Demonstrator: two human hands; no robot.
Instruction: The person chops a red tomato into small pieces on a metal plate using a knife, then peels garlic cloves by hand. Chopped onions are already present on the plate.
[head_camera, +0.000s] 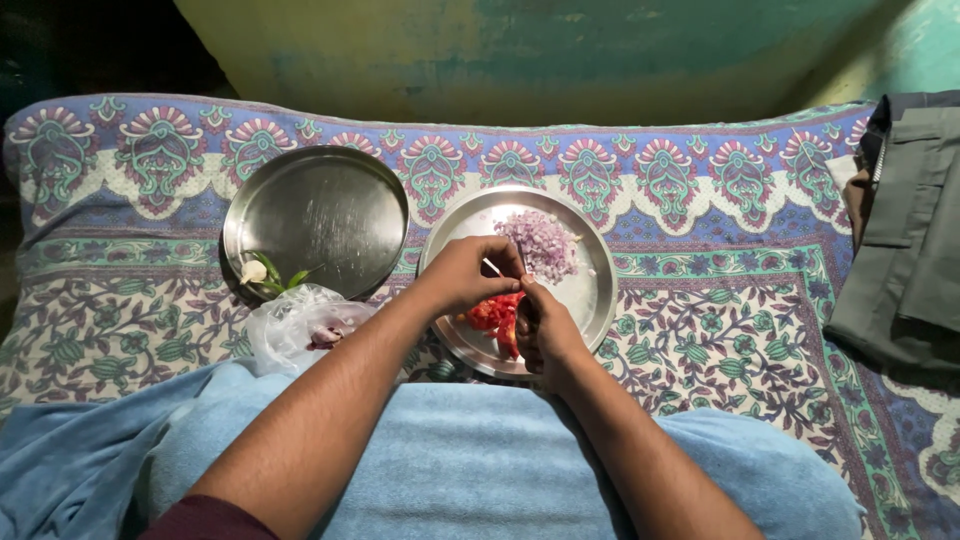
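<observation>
Blue towel nearest, just below steel plate. Over that plate: left hand pinched on a thin blade, right hand clasped on red tomato pieces. Chopped onion on plate's far side. Second plate, plastic bag leftward.

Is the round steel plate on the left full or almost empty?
Almost empty: the round steel plate holds only a garlic clove and green chillies at its lower rim.
</observation>
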